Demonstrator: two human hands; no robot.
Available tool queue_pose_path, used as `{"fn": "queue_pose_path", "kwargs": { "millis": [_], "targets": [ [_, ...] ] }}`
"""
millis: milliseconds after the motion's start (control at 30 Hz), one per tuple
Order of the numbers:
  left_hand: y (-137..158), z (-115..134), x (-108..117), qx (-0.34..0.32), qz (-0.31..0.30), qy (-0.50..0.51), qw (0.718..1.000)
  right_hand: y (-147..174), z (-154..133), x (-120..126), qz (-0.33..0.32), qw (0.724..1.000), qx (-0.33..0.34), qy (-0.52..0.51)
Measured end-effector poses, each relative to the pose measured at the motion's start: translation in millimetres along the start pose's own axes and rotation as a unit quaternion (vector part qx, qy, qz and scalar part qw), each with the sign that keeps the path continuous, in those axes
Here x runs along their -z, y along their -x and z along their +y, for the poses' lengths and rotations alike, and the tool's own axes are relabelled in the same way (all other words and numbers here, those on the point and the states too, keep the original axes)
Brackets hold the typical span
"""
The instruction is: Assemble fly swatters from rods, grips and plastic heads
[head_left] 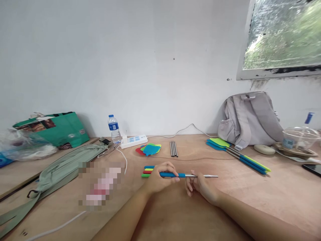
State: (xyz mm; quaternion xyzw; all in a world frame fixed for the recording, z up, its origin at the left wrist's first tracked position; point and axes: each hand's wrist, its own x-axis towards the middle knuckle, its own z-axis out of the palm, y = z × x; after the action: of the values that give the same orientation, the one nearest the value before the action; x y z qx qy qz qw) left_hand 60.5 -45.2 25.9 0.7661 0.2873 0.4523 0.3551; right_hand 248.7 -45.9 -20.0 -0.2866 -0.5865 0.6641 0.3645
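My left hand (162, 177) is closed around a blue fly-swatter handle (182, 175), held level above the wooden table. From the handle's right end runs a thin metal rod (212, 176), narrower toward its tip. My right hand (199, 184) has its thumb and curled fingers at this rod, pinching it near the handle; part of the grip is hidden. Beside my left hand lie loose handles, among them a red handle (147, 172) and a green handle (145, 175). Several metal rods (173, 149) lie side by side farther back, near a pile of coloured swatter heads (150, 149).
Whole fly swatters (247, 160) lie at right before a grey backpack (250, 117). A plastic cup (298, 139) stands beyond. On the left are a green bag (62, 129), a water bottle (114, 129), a power strip (134, 141) and a grey-green strap bag (67, 165).
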Motion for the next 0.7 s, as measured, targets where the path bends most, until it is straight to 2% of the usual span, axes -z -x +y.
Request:
{"fn": "queue_pose_path", "kwargs": {
  "millis": [100, 300, 500, 700],
  "targets": [
    [0.2, -2.7, -7.5, -0.021, -0.011, -0.015, 1.0, 1.4, 2.7, -7.3, -0.013, 1.0, 0.001, 0.007],
    [-0.4, -5.5, -18.1, -0.057, 0.026, -0.024, 0.998, 1.7, 5.1, -15.9, 0.025, 0.999, -0.021, 0.024],
    [5.6, -5.9, -21.3, -0.065, -0.002, -0.059, 0.996, 1.4, 15.6, -22.2, 0.045, 0.999, 0.002, 0.017],
    [8.1, -3.2, -28.9, -0.052, -0.032, -0.06, 0.996, 8.0, 9.3, -28.9, 0.098, 0.995, 0.007, -0.01]
  ]
}}
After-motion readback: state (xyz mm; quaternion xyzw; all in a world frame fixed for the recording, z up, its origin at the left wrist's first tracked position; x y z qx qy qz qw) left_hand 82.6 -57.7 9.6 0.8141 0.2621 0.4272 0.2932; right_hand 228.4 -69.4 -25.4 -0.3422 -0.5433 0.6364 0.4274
